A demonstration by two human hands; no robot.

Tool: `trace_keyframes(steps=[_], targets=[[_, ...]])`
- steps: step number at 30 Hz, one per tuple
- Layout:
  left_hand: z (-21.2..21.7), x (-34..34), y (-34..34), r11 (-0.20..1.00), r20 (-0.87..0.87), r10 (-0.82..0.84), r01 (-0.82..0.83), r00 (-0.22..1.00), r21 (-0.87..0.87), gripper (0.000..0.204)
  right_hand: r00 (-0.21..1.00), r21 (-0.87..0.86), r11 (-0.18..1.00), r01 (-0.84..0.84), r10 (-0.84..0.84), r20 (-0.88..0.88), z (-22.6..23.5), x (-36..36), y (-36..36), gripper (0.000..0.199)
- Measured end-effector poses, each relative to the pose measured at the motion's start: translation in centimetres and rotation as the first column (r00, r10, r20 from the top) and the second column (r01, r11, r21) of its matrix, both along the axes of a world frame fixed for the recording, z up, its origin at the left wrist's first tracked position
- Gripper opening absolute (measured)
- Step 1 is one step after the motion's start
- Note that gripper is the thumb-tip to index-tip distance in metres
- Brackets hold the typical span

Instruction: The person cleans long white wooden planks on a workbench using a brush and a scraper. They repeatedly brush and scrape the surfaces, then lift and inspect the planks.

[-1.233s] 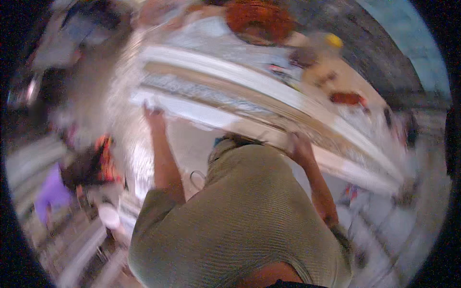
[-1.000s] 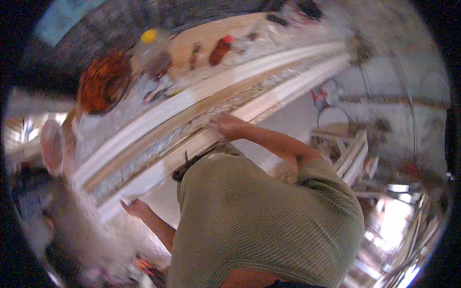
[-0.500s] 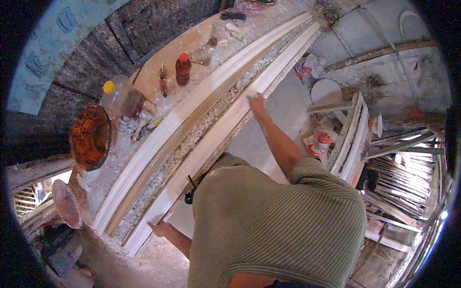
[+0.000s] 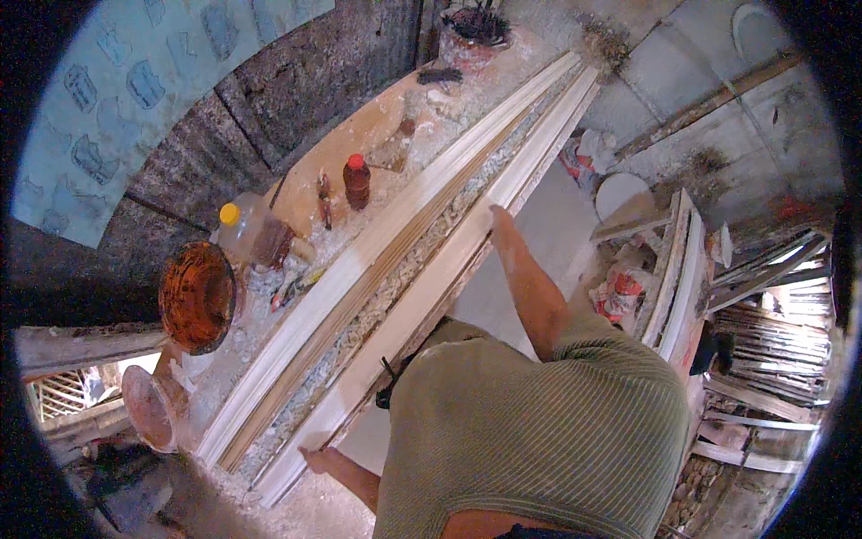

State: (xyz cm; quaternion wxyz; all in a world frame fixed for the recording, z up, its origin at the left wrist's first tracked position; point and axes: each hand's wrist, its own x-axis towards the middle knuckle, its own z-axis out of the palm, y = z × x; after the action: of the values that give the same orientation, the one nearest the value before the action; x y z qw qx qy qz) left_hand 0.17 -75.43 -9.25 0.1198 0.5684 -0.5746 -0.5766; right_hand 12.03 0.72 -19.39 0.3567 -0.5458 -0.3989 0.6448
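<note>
A long white moulding strip (image 4: 415, 311) runs slantwise along the near edge of the work table, from the lower left to the far right. Near its lower left end, my left hand (image 4: 316, 460) is closed on the near edge, thumb side showing. Farther up the same strip, my right hand (image 4: 505, 230) grips that edge, its fingers partly hidden beneath. Alongside, on the far side, lies a second long grooved white strip (image 4: 359, 260) with brownish edges. A channel of pale crumbly debris (image 4: 382, 322) fills the gap between the two.
Beyond the strips stand a red-capped bottle (image 4: 356, 187), a yellow-capped clear jug (image 4: 256, 232), an orange-brown stained bowl (image 4: 196, 298) and a pale bowl (image 4: 151, 409). Pliers (image 4: 324, 199) lie near the bottle. A wooden frame (image 4: 669, 269) stands at right.
The whole view has shifted, so the scene sits farther right and lower. Both hands stay on the near strip at about the same places.
</note>
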Motion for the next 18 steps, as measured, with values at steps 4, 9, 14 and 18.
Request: trace_keyframes(steps=[4,9,14,18], targets=[[-5.4,2.7,-3.4,0.997,-0.273,-0.049,0.029,0.961,-0.076,0.05,0.999,-0.101,0.995,0.019,-0.021,-0.024,3.6,-1.9,-3.1,0.032],[-2.3,0.2,0.9,0.984,-0.1,0.099,-0.083,0.99,0.155,0.054,0.922,-0.068,0.994,-0.085,0.104,0.373,7.2,-0.3,-3.1,0.031],[-8.5,3.3,10.4,0.871,-0.097,-0.384,0.326,0.918,-0.369,0.057,0.713,0.153,0.897,-0.415,0.216,0.668,6.0,-0.1,-2.2,0.042],[-7.5,4.8,19.4,0.78,-0.118,-0.529,0.428,0.84,-0.456,0.052,0.67,0.041,0.798,-0.601,0.474,0.572,10.4,-0.4,-1.5,0.045]])
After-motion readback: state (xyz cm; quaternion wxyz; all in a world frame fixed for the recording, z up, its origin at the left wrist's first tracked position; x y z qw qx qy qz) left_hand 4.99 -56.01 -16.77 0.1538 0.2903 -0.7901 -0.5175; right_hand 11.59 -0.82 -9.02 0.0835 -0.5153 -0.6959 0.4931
